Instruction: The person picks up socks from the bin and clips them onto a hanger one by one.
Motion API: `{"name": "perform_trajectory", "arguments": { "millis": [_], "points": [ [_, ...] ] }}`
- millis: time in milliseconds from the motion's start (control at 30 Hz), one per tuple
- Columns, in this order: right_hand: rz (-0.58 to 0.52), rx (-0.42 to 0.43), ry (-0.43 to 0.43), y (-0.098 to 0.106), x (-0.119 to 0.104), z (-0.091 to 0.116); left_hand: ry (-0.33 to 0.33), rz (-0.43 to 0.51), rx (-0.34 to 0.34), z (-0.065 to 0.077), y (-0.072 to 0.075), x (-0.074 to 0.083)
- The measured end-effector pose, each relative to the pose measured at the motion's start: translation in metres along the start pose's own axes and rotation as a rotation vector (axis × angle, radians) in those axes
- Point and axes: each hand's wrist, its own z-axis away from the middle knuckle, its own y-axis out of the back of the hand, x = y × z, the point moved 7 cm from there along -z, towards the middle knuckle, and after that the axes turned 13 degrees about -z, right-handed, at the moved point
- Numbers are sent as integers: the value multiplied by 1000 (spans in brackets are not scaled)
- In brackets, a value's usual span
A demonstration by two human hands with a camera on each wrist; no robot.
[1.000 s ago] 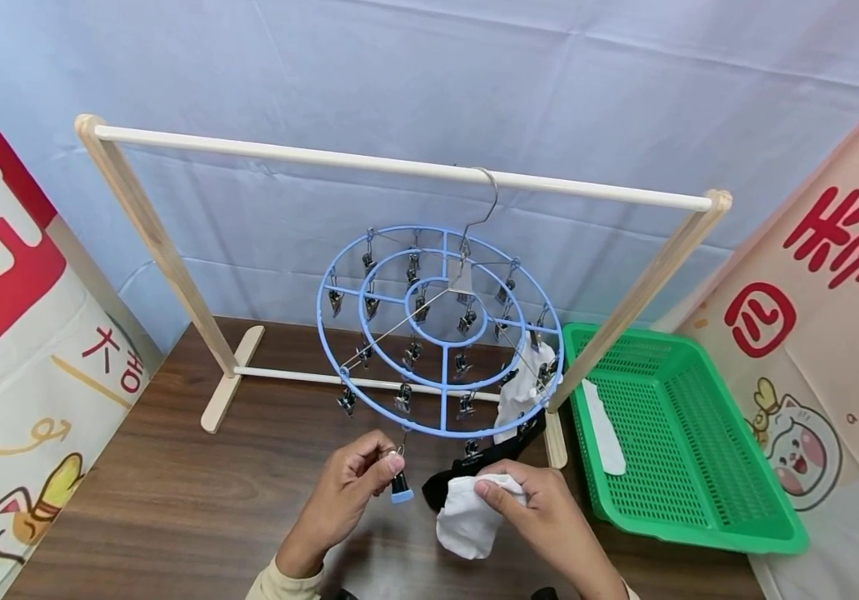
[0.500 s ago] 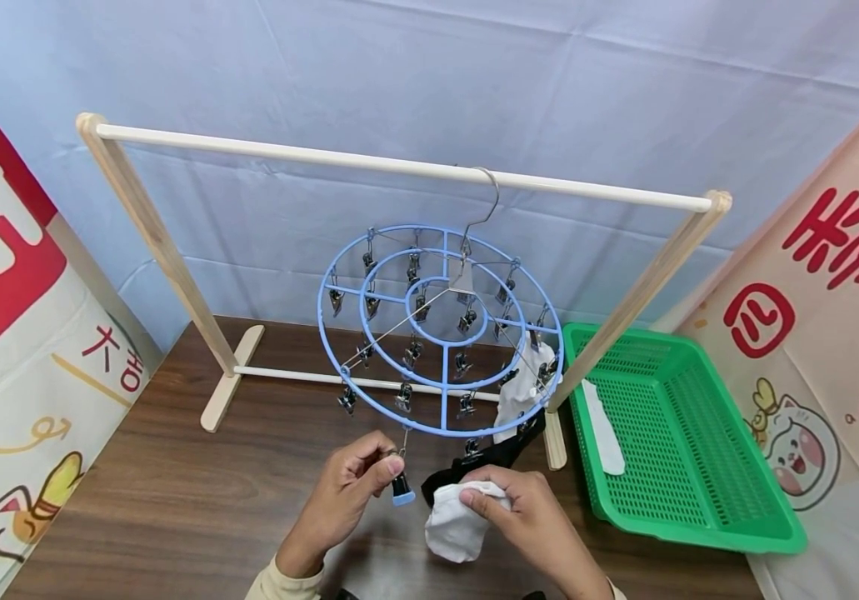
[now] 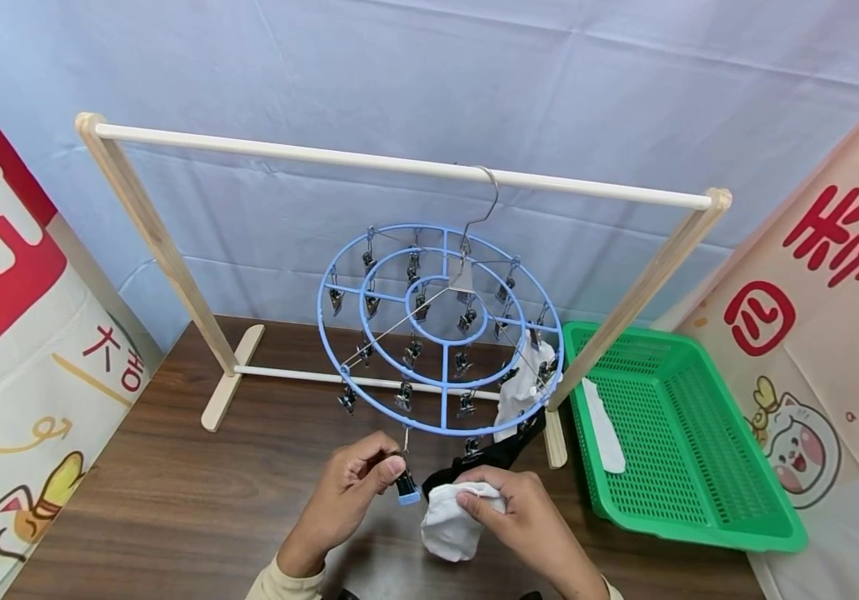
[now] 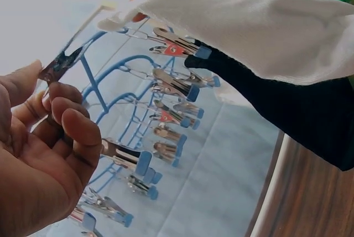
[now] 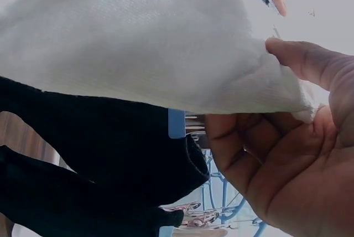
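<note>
My left hand (image 3: 347, 492) pinches a metal clip (image 3: 407, 485) with blue tips, which hangs by a wire from the near rim of a round blue clip hanger (image 3: 444, 432). A white sock (image 3: 450, 527) is held at its edge between the thumb and fingers of my right hand (image 3: 522, 512), just right of that clip and apart from it. Behind it, black socks (image 5: 99, 137) hang from clips in the right wrist view. Another white sock (image 3: 521, 392) hangs on the hanger's right side. Whether the pinched clip's jaws are parted is hard to see.
The hanger hooks over the white bar (image 3: 287, 155) of a wooden stand (image 3: 162, 242). Several bare clips (image 3: 403, 397) dangle from its rings. A green basket (image 3: 699, 533) stands on the right of the brown table (image 3: 174, 492), with a white sock (image 3: 604, 429) inside.
My right hand has moved left with the white sock, closer to the clip. The clip in my left hand has tilted slightly to the right.
</note>
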Motion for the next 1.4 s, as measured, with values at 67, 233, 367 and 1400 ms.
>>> {"name": "perform_trajectory", "arguments": {
  "millis": [67, 233, 367, 1400],
  "points": [
    [-3, 0, 9, 0, 0, 0, -12, 9, -2, 0, 0, 1],
    [-9, 1, -8, 0, 2, 0, -93, 59, 52, -1, 3, 6],
    [-8, 9, -15, 0, 2, 0, -113, 68, 101, -1, 6, 7],
    [-15, 45, 48, -8, -4, -6, -103, -95, 180, 0, 9, 8]
  ]
}}
